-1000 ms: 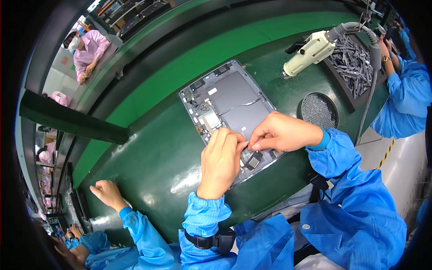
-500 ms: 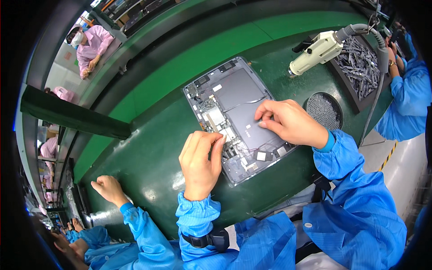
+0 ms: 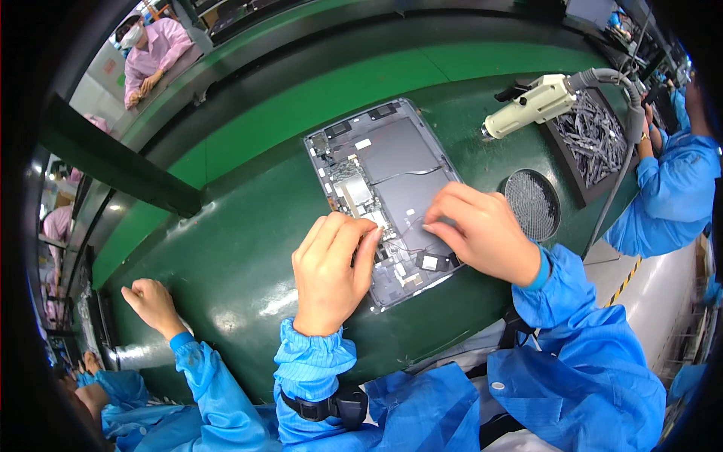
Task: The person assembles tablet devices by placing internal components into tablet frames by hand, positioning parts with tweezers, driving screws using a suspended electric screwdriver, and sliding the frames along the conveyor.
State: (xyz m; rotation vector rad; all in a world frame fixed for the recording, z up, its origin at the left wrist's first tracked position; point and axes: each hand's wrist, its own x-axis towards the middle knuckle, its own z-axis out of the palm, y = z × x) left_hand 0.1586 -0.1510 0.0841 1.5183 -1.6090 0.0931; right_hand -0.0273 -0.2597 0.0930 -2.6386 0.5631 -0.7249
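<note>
An opened tablet housing (image 3: 399, 129) lies at a slant on the green bench, with a circuit board (image 3: 351, 187) along its left side and a flat dark cable (image 3: 410, 174) across its large grey inner panel. My left hand (image 3: 329, 271) is pinched over the lower part of the board; whatever is between its fingertips is too small to make out. My right hand (image 3: 486, 237) pinches a thin wire (image 3: 410, 224) above the panel's lower right. Close below its fingers sits a black module with a white square (image 3: 429, 261). My right fingers partly hide the housing's right edge.
At the back right a cream nozzle gun (image 3: 531, 105) hangs on a grey hose. Beside it are a black tray (image 3: 576, 177) of dark strips and a round dish (image 3: 558, 218) of small grey pieces. Left stands a dark post (image 3: 124, 162); a co-worker's hand (image 3: 153, 305) is over the bench.
My right hand has shifted toward the near end of the housing, and a thin wire now shows at its fingertips. My left hand stays at the board, still pinched. The whole view has shifted slightly.
</note>
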